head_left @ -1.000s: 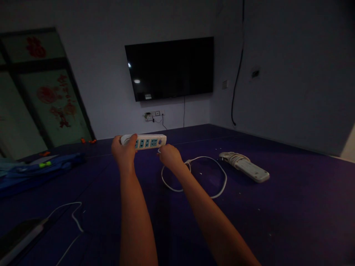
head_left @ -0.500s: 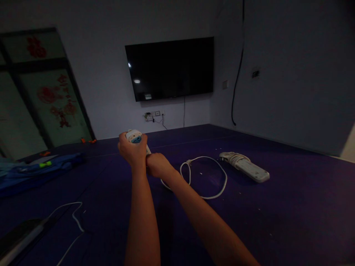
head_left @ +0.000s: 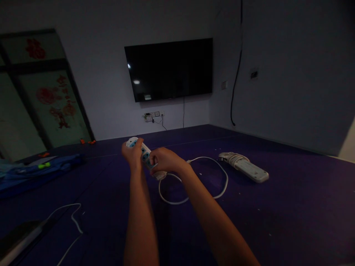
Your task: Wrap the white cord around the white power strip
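A white power strip [head_left: 145, 152] with blue socket faces is held above the purple floor surface [head_left: 111, 207], slanting down to the right. My left hand [head_left: 133, 152] is closed around its far upper end. Near the lower end, my right hand [head_left: 165, 161] grips the strip, fingers curled over its edge. A white cord [head_left: 173, 203] runs from that lower end and loops on the surface to the right. Farther right lies a second power strip [head_left: 251, 169], its cord wound around one end.
At the left lies a blue cloth [head_left: 59, 164] with a yellow-green item on it. A thin white cable [head_left: 74, 218] leads to a dark device at the lower left. A television [head_left: 169, 70] hangs on the wall above outlets [head_left: 154, 115]; a black cable [head_left: 235, 85] dangles at the right.
The held strip has turned so its socket faces show. My right hand has moved slightly right and up along it, and the cord's near loop has shifted and widened.
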{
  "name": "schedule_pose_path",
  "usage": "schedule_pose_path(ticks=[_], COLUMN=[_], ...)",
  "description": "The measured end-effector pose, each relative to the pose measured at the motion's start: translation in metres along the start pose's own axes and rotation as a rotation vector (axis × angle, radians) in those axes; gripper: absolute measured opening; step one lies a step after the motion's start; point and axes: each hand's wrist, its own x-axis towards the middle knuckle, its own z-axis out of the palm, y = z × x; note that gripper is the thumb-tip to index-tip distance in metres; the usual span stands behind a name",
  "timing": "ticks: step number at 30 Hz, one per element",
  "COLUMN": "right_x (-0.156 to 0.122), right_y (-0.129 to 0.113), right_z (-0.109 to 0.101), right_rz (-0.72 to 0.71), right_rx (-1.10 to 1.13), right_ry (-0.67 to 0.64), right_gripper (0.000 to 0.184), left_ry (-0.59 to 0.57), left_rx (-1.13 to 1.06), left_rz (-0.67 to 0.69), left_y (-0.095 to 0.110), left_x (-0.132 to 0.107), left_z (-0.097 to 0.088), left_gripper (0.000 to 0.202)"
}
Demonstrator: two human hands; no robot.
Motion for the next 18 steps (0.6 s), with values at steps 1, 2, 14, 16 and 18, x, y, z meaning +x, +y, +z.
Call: schedule_pose_path(ticks=[1, 2, 14, 16, 18], right_x=[-0.002, -0.003, -0.006, -0.006, -0.007], right_y=[0.001, 0.002, 0.007, 0.005, 0.004], right_z=[-0.003, -0.006, -0.011, -0.011, -0.011], right_rz=[-0.004, -0.008, 0.006, 0.003, 0.008], right_rx=[0.058, 0.116, 0.066, 0.034, 0.028], right_ry=[-0.010, -0.020, 0.055, 0.064, 0.066], right_gripper=[0.025, 0.024, 0.035, 0.037, 0.038], left_ry=[-0.029, -0.059, -0.244, -0.278, -0.323], left_rx=[-0.016, -0.038, -0.230, -0.227, -0.238], left_rz=[-0.023, -0.047, -0.266, -0.295, -0.339], left_y=[-0.001, -0.002, -0.006, -0.006, -0.007], left_x=[-0.001, -0.002, -0.018, -0.019, -0.017], left_z=[0.002, 0.003, 0.006, 0.005, 0.005], left_gripper=[0.029, 0.028, 0.024, 0.023, 0.021])
